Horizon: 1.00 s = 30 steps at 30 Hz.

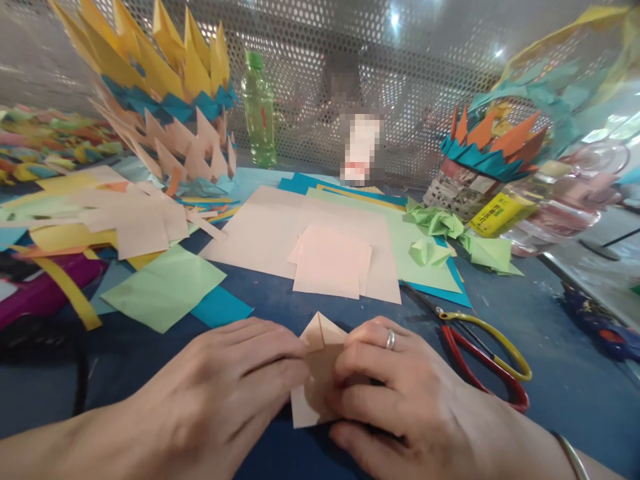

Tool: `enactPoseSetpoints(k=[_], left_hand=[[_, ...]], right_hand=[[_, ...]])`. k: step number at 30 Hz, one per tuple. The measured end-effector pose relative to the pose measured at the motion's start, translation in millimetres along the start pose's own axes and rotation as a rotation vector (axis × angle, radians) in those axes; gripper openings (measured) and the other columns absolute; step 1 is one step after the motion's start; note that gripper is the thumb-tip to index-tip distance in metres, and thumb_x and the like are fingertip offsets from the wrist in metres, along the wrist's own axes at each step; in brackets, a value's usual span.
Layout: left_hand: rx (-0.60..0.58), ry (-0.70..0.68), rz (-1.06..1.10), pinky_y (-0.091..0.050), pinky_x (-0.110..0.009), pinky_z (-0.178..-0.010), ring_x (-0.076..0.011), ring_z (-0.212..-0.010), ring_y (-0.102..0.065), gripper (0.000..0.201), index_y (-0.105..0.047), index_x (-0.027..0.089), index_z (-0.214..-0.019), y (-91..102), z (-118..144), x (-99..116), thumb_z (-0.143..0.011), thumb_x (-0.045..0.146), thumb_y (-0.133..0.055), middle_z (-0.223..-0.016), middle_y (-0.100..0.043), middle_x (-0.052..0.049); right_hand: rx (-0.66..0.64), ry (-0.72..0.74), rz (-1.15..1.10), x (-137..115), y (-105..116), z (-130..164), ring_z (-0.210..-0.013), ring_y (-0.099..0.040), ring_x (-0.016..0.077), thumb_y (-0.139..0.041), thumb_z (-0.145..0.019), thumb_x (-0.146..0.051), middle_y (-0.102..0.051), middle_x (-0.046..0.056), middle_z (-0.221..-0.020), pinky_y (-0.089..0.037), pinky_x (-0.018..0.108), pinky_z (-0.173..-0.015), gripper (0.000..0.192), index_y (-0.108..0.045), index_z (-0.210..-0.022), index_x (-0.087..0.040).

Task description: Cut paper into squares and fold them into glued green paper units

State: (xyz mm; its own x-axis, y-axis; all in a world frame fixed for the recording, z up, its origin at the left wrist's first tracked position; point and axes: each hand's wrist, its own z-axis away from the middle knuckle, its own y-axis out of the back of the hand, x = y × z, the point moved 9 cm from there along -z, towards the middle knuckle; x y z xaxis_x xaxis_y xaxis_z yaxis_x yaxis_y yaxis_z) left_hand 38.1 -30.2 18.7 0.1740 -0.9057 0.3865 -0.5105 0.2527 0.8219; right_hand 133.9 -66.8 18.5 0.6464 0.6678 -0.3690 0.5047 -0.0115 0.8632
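Note:
A small pale pink paper [320, 373] lies on the dark blue table in front of me, its top corners folded in to a point with a crease down the middle. My left hand [220, 380] grips its left edge, fingers pressed together, thumb hidden. On the opposite edge, my right hand [395, 387] has curled fingers pinching the paper; a ring and a bracelet show on this side. Just beyond the point sits a stack of pink paper squares [330, 267]. Scissors [480, 353] with red and yellow handles lie right of my right hand.
Large paper sheets [250, 227] spread behind the squares. Green squares [165, 287] and offcuts cover the left, by a purple tool [55, 293]. Folded paper constructions [170, 100], a green bottle [259, 113] and a decorated can [465, 180] stand at the back. Crumpled green pieces [435, 223] lie right.

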Motion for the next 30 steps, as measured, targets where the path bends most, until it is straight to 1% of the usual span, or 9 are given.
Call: enactPoseSetpoints(k=[3,6,9,11,13,17,23,27,30], left_hand=[[-0.099,0.012,0.130,-0.052,-0.020,-0.077,-0.0130,-0.089,-0.064,0.032,-0.067,0.024,-0.096,-10.1,-2.5,-2.8,-0.089,0.004,-0.042,-0.097,-0.068,-0.002],[-0.101,0.016,0.181,-0.050,-0.019,-0.076,-0.0114,-0.089,-0.062,0.032,-0.066,0.023,-0.093,-11.0,-2.1,-7.7,-0.089,0.002,-0.042,-0.095,-0.067,-0.001],[-0.135,0.072,0.192,-0.050,-0.019,-0.077,-0.0116,-0.092,-0.061,0.031,-0.065,0.022,-0.090,-13.2,-0.6,-15.4,-0.088,0.001,-0.043,-0.098,-0.065,-0.001],[-0.166,0.102,0.213,-0.049,-0.020,-0.079,-0.0122,-0.092,-0.061,0.029,-0.065,0.022,-0.089,-15.0,-1.0,-17.6,-0.090,0.003,-0.043,-0.097,-0.065,-0.001],[-0.182,0.109,0.234,-0.049,-0.021,-0.077,-0.0123,-0.089,-0.060,0.027,-0.065,0.022,-0.085,-16.3,-3.0,-17.0,-0.091,0.005,-0.044,-0.092,-0.065,-0.001],[-0.160,0.111,0.244,-0.047,-0.021,-0.073,-0.0116,-0.081,-0.059,0.025,-0.064,0.021,-0.080,-17.3,-9.1,-14.7,-0.093,0.009,-0.046,-0.085,-0.065,0.000],[-0.145,0.115,0.178,-0.046,-0.022,-0.067,-0.0121,-0.075,-0.057,0.023,-0.062,0.020,-0.073,-18.3,-16.3,-8.8,-0.092,0.012,-0.051,-0.076,-0.063,0.001],[-0.136,0.186,0.166,-0.047,-0.021,-0.064,-0.0122,-0.074,-0.057,0.018,-0.060,0.019,-0.074,-18.8,-16.2,-14.2,-0.089,0.013,-0.052,-0.078,-0.061,0.000],[-0.130,0.214,0.171,-0.048,-0.021,-0.066,-0.0126,-0.077,-0.058,0.013,-0.058,0.019,-0.078,-20.9,-13.8,-18.4,-0.088,0.012,-0.054,-0.083,-0.060,-0.001]], right_hand=[[-0.013,0.013,-0.022,-0.3,2.6,0.8,-0.076,-0.057,0.0155,-0.053,-0.081,-0.011,-0.065,0.003,-0.079,-0.047,0.032,-0.074,0.016,-0.067,-0.076,-0.017],[-0.006,0.040,-0.016,-0.7,7.9,2.7,-0.077,-0.057,0.0170,-0.051,-0.072,-0.007,-0.066,0.004,-0.083,-0.047,0.034,-0.073,0.021,-0.067,-0.080,-0.017],[0.038,0.040,-0.007,1.8,13.9,4.5,-0.078,-0.058,0.0179,-0.048,-0.071,-0.004,-0.068,0.005,-0.082,-0.048,0.034,-0.071,0.026,-0.067,-0.085,-0.016],[0.013,0.048,-0.022,2.8,10.8,4.9,-0.077,-0.059,0.0166,-0.047,-0.073,-0.003,-0.068,0.004,-0.082,-0.049,0.033,-0.071,0.030,-0.068,-0.088,-0.016],[-0.035,0.101,-0.054,-0.4,4.8,5.0,-0.077,-0.059,0.0146,-0.046,-0.078,-0.005,-0.069,0.003,-0.083,-0.050,0.030,-0.071,0.029,-0.068,-0.092,-0.018],[-0.072,0.178,-0.103,-5.5,0.8,4.7,-0.083,-0.058,0.0132,-0.043,-0.089,-0.010,-0.071,0.003,-0.092,-0.049,0.027,-0.072,0.027,-0.069,-0.095,-0.017],[-0.181,0.174,-0.103,-6.0,-5.5,5.8,-0.090,-0.056,0.0127,-0.049,-0.091,-0.014,-0.069,0.000,-0.097,-0.047,0.027,-0.077,0.019,-0.068,-0.094,-0.018],[-0.166,0.187,-0.126,-7.1,-4.2,5.1,-0.089,-0.057,0.0124,-0.051,-0.090,-0.016,-0.068,0.000,-0.094,-0.048,0.026,-0.078,0.016,-0.067,-0.095,-0.017],[-0.151,0.166,-0.122,-5.7,-2.6,4.7,-0.087,-0.058,0.0128,-0.048,-0.086,-0.007,-0.069,0.001,-0.094,-0.049,0.027,-0.077,0.024,-0.067,-0.097,-0.017]])
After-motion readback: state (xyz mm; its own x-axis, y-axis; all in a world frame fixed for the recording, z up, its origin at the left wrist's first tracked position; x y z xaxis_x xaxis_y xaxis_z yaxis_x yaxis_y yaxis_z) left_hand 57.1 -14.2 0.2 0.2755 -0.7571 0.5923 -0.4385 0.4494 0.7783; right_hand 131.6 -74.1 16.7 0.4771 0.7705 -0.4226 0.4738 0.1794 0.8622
